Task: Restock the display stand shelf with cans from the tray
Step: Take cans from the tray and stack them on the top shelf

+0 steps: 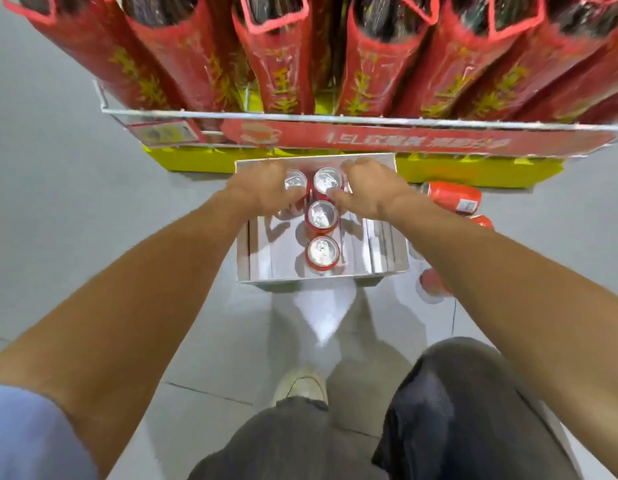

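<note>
A shiny white tray (387, 251) sits on the floor below the display stand, with red cans standing upright in it. My left hand (262, 188) grips one red can (295, 181) at the tray's far end. Beside it, my right hand (370, 188) wraps around a second red can (327, 180). Two more cans stand in a row nearer to me, one (322, 216) in the middle and one (322, 252) closest. The far corners of the tray are hidden by my hands.
The stand's wire shelf (335, 119) above holds tall bottles in red sleeves (283, 64). A yellow base (196, 161) lies behind the tray. Loose red cans (453, 197) lie on the floor to the right, another (430, 284) by my right forearm. My shoe (302, 386) and knees are below.
</note>
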`<state>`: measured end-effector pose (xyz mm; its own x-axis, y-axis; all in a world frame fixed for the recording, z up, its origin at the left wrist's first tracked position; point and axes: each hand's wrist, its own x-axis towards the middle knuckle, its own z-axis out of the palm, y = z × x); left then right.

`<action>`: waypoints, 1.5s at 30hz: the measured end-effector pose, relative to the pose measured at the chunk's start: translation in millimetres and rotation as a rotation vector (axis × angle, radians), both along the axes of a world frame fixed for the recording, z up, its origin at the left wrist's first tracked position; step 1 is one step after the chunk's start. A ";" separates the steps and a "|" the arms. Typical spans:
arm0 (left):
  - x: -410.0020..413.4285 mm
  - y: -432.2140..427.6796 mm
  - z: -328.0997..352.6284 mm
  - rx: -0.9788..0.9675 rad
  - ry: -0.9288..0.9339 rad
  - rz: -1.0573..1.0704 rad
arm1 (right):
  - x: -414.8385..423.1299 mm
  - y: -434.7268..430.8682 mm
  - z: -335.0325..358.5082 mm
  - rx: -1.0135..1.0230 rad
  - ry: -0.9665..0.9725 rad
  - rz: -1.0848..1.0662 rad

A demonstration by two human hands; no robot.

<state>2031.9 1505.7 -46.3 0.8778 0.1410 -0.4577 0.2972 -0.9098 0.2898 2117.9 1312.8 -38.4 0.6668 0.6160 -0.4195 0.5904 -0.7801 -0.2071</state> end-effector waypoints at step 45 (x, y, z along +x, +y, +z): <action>0.6 6.7 -78.3 -0.280 -0.330 0.213 | 47.8 -15.3 -30.5 0.088 -0.027 0.000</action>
